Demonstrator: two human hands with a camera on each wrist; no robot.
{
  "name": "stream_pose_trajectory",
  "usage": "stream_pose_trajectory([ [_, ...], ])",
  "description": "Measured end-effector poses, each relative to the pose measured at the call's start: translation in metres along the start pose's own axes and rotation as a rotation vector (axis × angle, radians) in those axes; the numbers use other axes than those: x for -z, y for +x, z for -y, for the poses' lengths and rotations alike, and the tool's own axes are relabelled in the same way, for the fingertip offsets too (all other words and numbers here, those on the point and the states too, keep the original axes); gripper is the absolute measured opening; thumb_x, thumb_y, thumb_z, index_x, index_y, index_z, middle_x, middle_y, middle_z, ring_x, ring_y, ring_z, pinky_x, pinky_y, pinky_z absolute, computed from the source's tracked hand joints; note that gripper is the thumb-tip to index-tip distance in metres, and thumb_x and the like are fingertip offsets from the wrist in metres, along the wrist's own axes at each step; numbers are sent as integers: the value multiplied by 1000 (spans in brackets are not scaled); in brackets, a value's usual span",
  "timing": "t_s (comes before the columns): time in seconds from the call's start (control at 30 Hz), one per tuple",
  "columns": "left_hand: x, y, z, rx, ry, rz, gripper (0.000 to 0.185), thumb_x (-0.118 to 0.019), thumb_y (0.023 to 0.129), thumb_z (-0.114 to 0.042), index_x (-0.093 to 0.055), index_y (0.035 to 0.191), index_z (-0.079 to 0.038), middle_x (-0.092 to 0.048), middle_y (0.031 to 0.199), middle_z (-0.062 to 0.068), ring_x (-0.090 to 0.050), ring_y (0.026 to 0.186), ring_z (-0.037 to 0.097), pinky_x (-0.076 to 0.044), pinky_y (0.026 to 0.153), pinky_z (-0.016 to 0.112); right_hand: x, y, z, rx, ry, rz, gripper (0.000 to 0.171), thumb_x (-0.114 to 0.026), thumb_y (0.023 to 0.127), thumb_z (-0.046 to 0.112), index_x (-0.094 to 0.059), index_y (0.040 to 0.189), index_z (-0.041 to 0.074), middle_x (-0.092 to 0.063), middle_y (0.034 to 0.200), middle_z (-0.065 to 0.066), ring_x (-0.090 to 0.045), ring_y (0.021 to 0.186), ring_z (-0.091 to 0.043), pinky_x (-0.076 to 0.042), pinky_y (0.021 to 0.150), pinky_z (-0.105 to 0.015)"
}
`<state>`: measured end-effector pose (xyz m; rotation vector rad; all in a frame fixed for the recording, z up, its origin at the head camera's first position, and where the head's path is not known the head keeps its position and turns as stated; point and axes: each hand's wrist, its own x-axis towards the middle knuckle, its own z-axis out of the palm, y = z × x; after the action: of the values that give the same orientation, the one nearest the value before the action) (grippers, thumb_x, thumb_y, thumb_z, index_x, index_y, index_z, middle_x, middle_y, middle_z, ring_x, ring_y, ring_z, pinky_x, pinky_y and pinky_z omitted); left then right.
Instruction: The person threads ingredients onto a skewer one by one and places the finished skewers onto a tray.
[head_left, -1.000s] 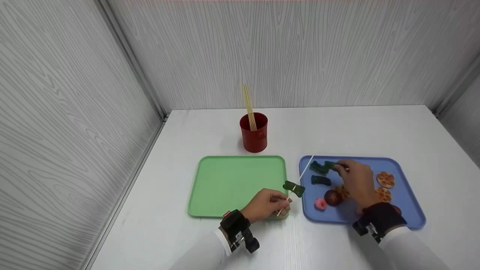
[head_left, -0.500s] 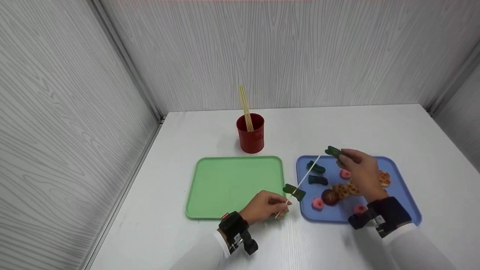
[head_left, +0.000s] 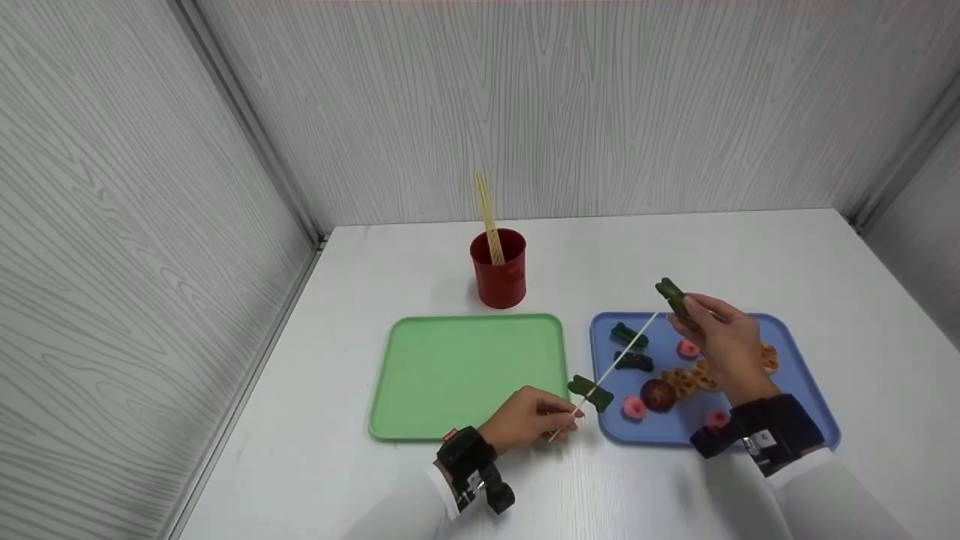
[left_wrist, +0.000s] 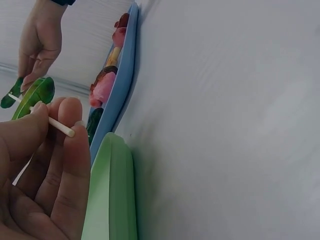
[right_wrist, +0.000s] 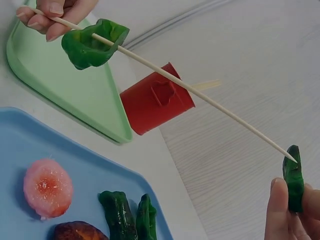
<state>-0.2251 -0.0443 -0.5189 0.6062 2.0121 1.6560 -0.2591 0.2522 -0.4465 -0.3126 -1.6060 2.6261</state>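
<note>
Near the right edge of the green tray [head_left: 472,375], my left hand [head_left: 529,417] pinches the lower end of a thin wooden skewer [head_left: 631,346]. One green pepper piece [head_left: 591,393] is threaded on it just above those fingers. My right hand [head_left: 721,337], over the blue tray [head_left: 802,382], holds a second green pepper piece [right_wrist: 294,187] between thumb and fingers. In the right wrist view the skewer's pointed tip overlaps the upper part of that piece. In the left wrist view, the skewer's blunt end sticks out past my left thumb.
On the blue tray lie two more green pepper pieces [head_left: 634,361], pink rounds [head_left: 634,408], a brown mushroom-like cap [head_left: 658,395] and tan lotus-root-like slices [head_left: 679,382]. A red cup [head_left: 499,277] with several skewers [head_left: 487,217] stands behind the green tray.
My right hand has lifted a green pepper piece off the blue tray, up beside the skewer's tip. My left hand stays nearly in place; the skewer has tilted further to the right.
</note>
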Motion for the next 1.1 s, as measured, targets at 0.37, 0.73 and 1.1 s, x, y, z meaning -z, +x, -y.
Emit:
stream_pose_trajectory([
  [0.37,1,1,3,22,31,-17,17,-66,91,-3,-73,105,4,-73,88,17,-61,67,11,-46,56,19,-5,-2,-1,-15,-17,1,18,-69,90,17,-68,106,9,-62,107,-5,-71,89,-15,-54,83,-25],
  [0.73,-1,1,2,35,39,-39,17,-65,92,-3,-73,105,2,-73,87,16,-60,66,12,-46,56,21,-6,0,-9,153,-124,0,25,-69,90,12,-68,112,-1,-68,99,-4,-72,83,-15,-55,78,-26],
  [1.1,1,2,2,28,7,-19,18,-64,92,-2,-71,106,8,-72,88,20,-62,66,9,-47,57,17,-21,-13,-5,282,-323,-1,36,-65,93,7,-58,120,-16,-70,95,-1,-72,82,-13,-55,77,-26],
])
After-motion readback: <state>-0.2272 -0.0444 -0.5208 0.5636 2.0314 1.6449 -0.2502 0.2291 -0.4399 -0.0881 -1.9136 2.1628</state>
